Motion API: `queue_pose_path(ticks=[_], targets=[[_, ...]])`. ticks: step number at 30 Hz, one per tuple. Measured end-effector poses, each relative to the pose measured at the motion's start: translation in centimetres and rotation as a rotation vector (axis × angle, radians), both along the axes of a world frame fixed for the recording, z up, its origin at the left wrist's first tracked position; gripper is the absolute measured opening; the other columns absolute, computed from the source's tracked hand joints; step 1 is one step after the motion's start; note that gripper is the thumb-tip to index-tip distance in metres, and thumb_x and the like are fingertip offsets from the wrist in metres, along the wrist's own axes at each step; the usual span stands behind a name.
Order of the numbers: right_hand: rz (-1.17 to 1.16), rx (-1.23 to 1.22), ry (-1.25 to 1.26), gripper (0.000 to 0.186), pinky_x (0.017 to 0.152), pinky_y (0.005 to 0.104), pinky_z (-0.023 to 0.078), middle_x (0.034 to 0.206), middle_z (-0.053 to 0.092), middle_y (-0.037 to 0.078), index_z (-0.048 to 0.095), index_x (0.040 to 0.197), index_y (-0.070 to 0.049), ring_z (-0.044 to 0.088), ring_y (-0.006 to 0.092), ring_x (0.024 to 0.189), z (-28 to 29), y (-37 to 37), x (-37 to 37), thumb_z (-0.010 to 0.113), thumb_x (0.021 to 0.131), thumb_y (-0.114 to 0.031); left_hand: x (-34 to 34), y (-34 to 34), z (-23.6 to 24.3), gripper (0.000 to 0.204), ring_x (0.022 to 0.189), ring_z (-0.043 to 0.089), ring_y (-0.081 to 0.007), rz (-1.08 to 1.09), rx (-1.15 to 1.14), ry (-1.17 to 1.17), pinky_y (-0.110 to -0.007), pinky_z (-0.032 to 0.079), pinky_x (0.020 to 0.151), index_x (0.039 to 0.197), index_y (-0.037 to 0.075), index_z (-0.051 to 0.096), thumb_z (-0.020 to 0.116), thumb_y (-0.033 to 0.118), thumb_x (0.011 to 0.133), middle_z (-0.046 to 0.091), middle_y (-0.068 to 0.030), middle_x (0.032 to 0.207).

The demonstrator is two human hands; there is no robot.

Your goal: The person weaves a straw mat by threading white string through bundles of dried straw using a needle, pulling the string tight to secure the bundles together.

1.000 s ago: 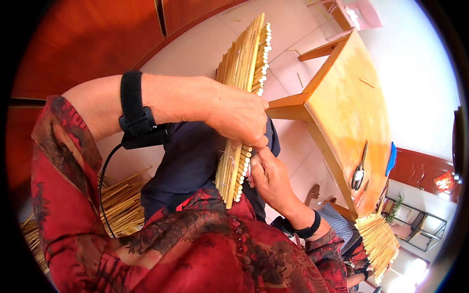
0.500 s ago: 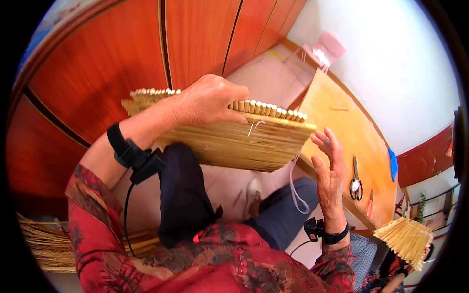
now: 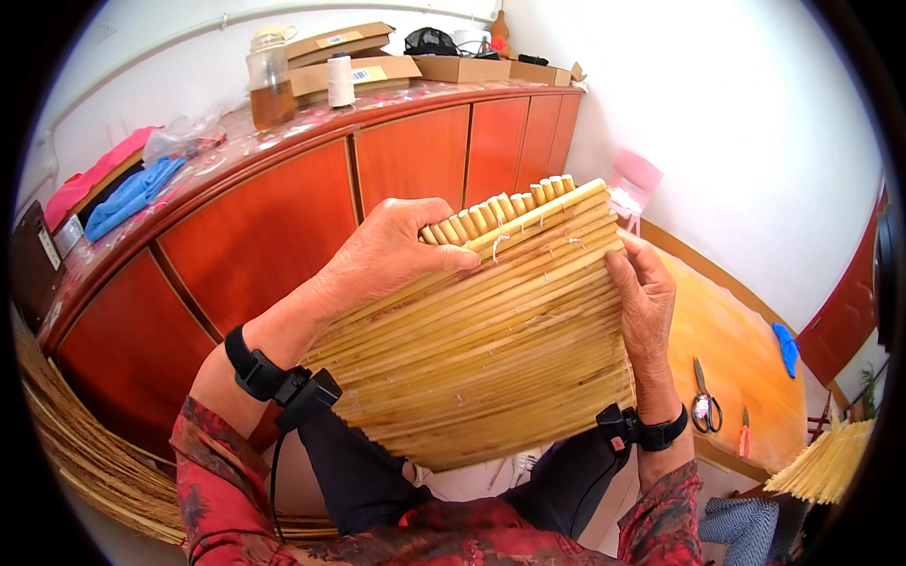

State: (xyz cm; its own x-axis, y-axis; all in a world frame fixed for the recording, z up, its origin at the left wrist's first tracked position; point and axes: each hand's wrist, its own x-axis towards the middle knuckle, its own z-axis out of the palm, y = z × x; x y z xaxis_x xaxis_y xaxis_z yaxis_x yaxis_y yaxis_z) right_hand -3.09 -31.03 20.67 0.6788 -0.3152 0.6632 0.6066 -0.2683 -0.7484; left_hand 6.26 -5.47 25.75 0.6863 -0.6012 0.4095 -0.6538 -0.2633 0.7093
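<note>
A mat of straw-coloured stalks (image 3: pixel 481 358), stitched together with white thread, is held up over my lap with its broad face toward me. Behind its top edge shows a row of cut stalk ends (image 3: pixel 505 209). My left hand (image 3: pixel 392 243) is closed over that top edge, thumb on the near face and fingers behind. Close to the thumb, a short tuft of white thread (image 3: pixel 499 243) stands out on the mat. My right hand (image 3: pixel 646 294) pinches the mat's right edge near its upper corner; part of its grip is hidden.
Long loose stalks (image 3: pixel 104 462) lie at my left. A red cabinet (image 3: pixel 274 236) carries a jar (image 3: pixel 271 90), a thread spool (image 3: pixel 341 80) and cardboard boxes (image 3: pixel 363 71). Scissors (image 3: pixel 703 401) and an orange-handled tool (image 3: pixel 746 434) lie on the wooden table (image 3: pixel 698 311). Another stalk piece (image 3: pixel 830 462) shows right.
The mat has tilted so its broad face shows more fully. My right hand, open beside it before, has taken hold of its right edge. The view has risen to show the cabinet top.
</note>
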Motion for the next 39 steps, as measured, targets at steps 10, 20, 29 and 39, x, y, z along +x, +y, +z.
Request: queue_pose_path(ticks=[10,20,29,39], targets=[[0.095,-0.084,0.071,0.021,0.069,0.0188,0.043,0.084,0.06,-0.002,0.062,0.104,0.001,0.052,0.0035,0.075,1.0,1.1,0.3,0.063,0.089,-0.013,0.8,2.1,-2.2,0.031,0.077,0.056,-0.0076,-0.088,0.0,0.289,-0.024,0.046,0.069,0.096,-0.002,0.064,0.076,0.019,0.075,0.062,-0.0014,0.082],[-0.047,-0.233,0.051,0.024,0.069,0.0234,0.045,0.082,0.059,0.001,0.061,0.108,-0.002,0.054,0.009,0.074,1.1,1.2,-0.1,0.064,0.086,-0.012,0.4,2.2,-3.0,0.046,0.09,0.06,-0.0127,-0.223,-0.031,0.357,-0.027,0.046,0.084,0.111,-0.004,0.06,0.076,0.021,0.075,0.066,-0.0084,0.098],[-0.386,-1.088,-0.61,0.021,0.068,0.034,0.041,0.081,0.055,0.004,0.062,0.094,-0.007,0.054,0.0204,0.078,1.4,6.0,0.8,0.065,0.074,-0.013,0.3,1.7,-3.4,0.033,0.082,0.06,-0.0105,-0.187,-0.1,0.376,-0.026,0.048,0.075,0.103,-0.003,0.063,0.071,0.018,0.078,0.066,-0.0062,0.088],[-0.242,-1.322,-0.725,0.019,0.066,0.0328,0.041,0.076,0.051,0.003,0.059,0.086,-0.005,0.052,0.0188,0.074,2.4,7.5,3.9,0.059,0.07,-0.015,1.2,2.0,-4.4,0.034,0.079,0.06,-0.0116,-0.147,-0.068,0.319,-0.028,0.047,0.071,0.1,-0.001,0.064,0.072,0.022,0.077,0.066,-0.0068,0.084]])
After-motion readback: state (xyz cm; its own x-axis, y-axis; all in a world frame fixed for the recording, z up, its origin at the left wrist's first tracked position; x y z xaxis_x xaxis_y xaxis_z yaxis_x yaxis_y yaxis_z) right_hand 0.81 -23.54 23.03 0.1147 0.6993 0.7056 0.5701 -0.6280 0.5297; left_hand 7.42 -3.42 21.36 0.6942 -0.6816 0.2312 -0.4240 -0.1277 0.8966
